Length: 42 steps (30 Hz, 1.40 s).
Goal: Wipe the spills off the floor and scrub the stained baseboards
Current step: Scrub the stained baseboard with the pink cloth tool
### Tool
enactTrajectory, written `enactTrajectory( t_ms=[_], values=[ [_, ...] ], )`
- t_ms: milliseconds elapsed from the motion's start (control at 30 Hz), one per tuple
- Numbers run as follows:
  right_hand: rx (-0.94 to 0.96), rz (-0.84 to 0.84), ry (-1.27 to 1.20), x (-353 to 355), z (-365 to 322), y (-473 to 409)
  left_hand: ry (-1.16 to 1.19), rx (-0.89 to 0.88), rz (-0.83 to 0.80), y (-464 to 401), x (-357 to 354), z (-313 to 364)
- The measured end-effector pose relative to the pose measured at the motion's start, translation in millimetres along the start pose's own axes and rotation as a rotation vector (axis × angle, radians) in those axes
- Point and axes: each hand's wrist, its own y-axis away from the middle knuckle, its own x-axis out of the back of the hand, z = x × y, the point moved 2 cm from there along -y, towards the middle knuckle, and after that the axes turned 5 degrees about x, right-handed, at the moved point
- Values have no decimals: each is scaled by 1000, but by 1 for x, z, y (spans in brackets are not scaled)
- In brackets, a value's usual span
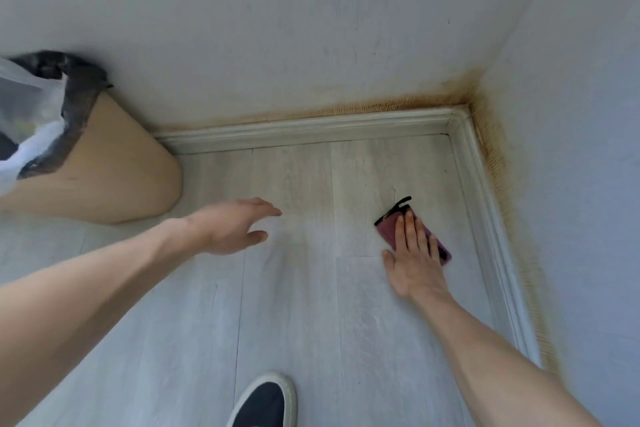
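two hands were out: the right hand (414,255) pressed the maroon cloth (391,227) flat on the floor (294,305) near the corner baseboard (304,130), fingers straight; the left hand (230,227) hovered open, empty. firm, overlapping strokes toward the corner would probably have served best

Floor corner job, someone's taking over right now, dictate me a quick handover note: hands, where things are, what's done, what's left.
Right hand: flat, fingers straight, pressing the maroon cloth on the floor near the corner.
Left hand: open, hovering over the floor, holding nothing.
Bin with liner stands left, against the wall.
Done: no spill visible on the floor.
Left: baseboards look unscrubbed; brown staining runs above both.
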Motion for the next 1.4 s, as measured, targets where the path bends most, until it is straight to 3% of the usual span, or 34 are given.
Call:
enactTrajectory(
  t_ms=[167, 300, 400, 500, 567, 667, 767, 833, 900, 967, 1167, 1267, 1333, 1400],
  values=[
    [-8, -6, -44, 6, -6, -3, -100, 46, 13, 43, 61, -31],
    [-4, 122, -54, 4, -3, -12, 3, 84, 67, 14, 59, -44],
    [18, 163, -35, 10, -2, -33, 190, 125, 106, -21, 18, -49],
    [60, 177, -16, 19, -15, -67, 535, 246, 264, -51, -25, -56],
    [175, 191, 32, 19, -41, -86, 805, 385, 409, -62, -49, -58],
    [502, 189, 152, 4, -114, -105, 1093, 544, 618, -67, -73, -63],
    [809, 142, 281, -11, -174, -119, 1116, 601, 671, -68, -87, -61],
    [871, 127, 307, -11, -187, -126, 1074, 603, 640, -71, -92, -61],
    [831, 128, 259, -4, -176, -133, 980, 562, 608, -80, -94, -59],
    [676, 184, 193, 13, -144, -145, 869, 502, 587, -92, -90, -51],
    [-74, 353, -21, 73, 19, -151, 751, 274, 482, -119, -68, -19],
    [-363, 433, -127, 66, 15, -148, 773, 242, 458, -117, -63, -15],
    [-358, 444, -151, 62, -29, -157, 801, 296, 489, -108, -64, -20],
    [-121, 409, -78, 52, -82, -164, 842, 376, 528, -102, -65, -24]
  ],
)
